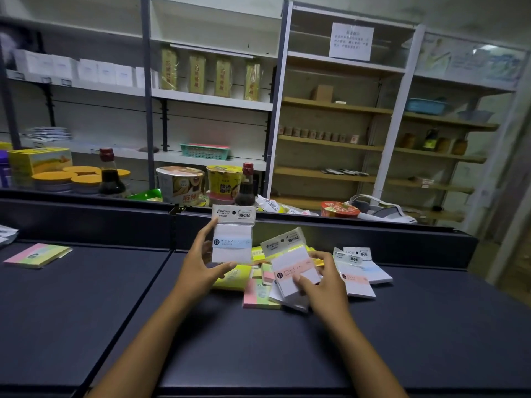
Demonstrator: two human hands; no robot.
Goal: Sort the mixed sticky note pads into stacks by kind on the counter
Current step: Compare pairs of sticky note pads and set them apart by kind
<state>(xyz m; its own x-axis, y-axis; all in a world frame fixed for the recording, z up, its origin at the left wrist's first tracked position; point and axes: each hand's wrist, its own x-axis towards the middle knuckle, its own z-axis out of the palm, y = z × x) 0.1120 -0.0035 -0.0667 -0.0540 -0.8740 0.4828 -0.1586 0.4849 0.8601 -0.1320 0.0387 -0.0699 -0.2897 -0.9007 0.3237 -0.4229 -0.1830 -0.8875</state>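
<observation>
White pad with a blue band, held up above the tabletop, at about 12 o'clock from the mixed pile. Left hand gripping it, thumb under, fingers up the side. White pad with a pink band, tilted, at 3 o'clock from the first, pinched by the right hand over the pile. Both grips full, one pad each.

Looks like the picking step: two wrapped white pads pulled out, not yet put down. Next move probably to lay them on the white stack, just at 3 o'clock from the right hand. Needs a clean drop so the stack stays neat.

Striped pad lying alone far off at 9 o'clock, maybe the start of another stack. Yellow, pink and green pads left jumbled in the pile. Noodle cups and sauce bottles behind the dark ledge at 12 o'clock, out of the way. Shelves farther back.
</observation>
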